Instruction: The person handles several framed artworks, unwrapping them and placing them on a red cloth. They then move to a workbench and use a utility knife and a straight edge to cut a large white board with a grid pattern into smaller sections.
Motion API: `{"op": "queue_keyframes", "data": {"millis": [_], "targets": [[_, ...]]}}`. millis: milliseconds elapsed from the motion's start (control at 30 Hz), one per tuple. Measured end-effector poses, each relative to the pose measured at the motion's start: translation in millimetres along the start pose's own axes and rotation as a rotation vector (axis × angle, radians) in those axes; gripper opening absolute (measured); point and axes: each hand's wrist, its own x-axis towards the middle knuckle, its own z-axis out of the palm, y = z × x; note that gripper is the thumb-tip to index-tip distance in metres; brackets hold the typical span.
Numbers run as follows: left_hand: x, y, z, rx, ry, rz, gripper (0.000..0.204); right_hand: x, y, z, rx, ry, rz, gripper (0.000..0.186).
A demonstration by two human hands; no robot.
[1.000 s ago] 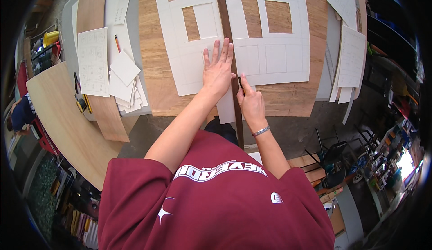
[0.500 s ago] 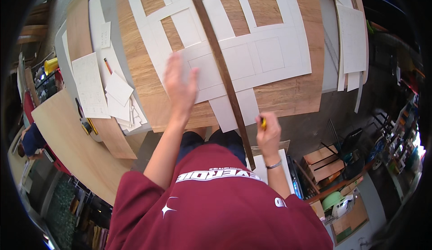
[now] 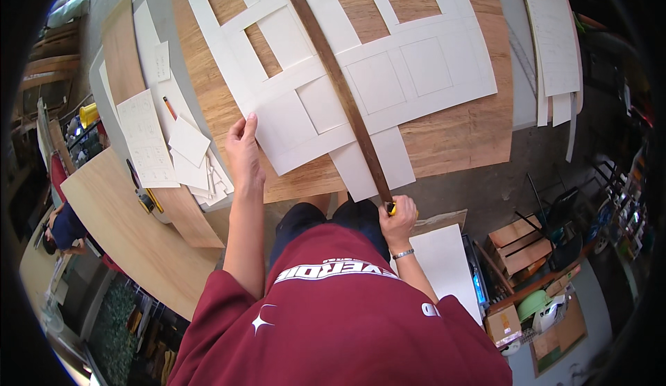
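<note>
A large white card sheet [image 3: 454, 49] with rectangular openings and pencilled panels lies tilted on the table. My left hand [image 3: 244, 153] is at its lower left edge, thumb on the edge and fingers curled beside it. Across the card runs a long dark wooden strip [image 3: 333, 73], its near end reaching past the table edge. My right hand [image 3: 399, 221] is closed there around a small yellow and black tool [image 3: 391, 209], mostly hidden in the fist. Whether that hand also grips the strip, I cannot tell. A narrower white card piece [image 3: 392, 157] sticks out beneath the sheet.
Under the card is a plywood board [image 3: 451, 143]. Left of it are a written-on paper [image 3: 147, 139], a pencil [image 3: 169, 107], card offcuts [image 3: 191, 143] and a yellow and black tool [image 3: 146, 200]. A curved plywood sheet [image 3: 132, 226] stands left; another person [image 3: 68, 228] is beyond it.
My left hand has moved from above the card to its left edge. The card has turned, its near left corner swinging towards me. My right hand has come down to the strip's near end.
</note>
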Motion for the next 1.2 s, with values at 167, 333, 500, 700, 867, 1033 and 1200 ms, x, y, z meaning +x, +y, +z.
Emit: {"op": "queue_keyframes", "data": {"millis": [167, 333, 500, 700, 867, 1033, 1200], "targets": [[-12, 24, 3, -0.162, -0.031, 0.143, 0.021, 14, -3, -48, 0.372, -0.060, 0.106, 0.017], [-38, 64, -17, -0.089, -0.065, 0.415, 0.014, 26, -12, -107, 0.309, 0.009, 0.066, 0.015], [-32, 72, -68, -0.160, -0.055, 0.398, 0.014, 36, -23, -117, 0.194, 0.126, -0.032, 0.019], [18, 14, -110, -0.138, 0.059, 0.382, 0.031, 29, -36, -75, 0.296, 0.142, -0.032, 0.020], [37, -30, -114, 0.112, 0.059, 0.464, 0.043, 12, -32, -36, 0.352, 0.074, -0.011, 0.018], [16, -33, -81, 0.587, 0.291, 0.777, 0.048, -1, -13, -12, 0.282, 0.036, -0.022, 0.018], [-16, -24, 10, 0.743, -0.270, 1.073, 0.064, -7, -1, 10, 0.202, 0.047, -0.039, 0.020]]}}
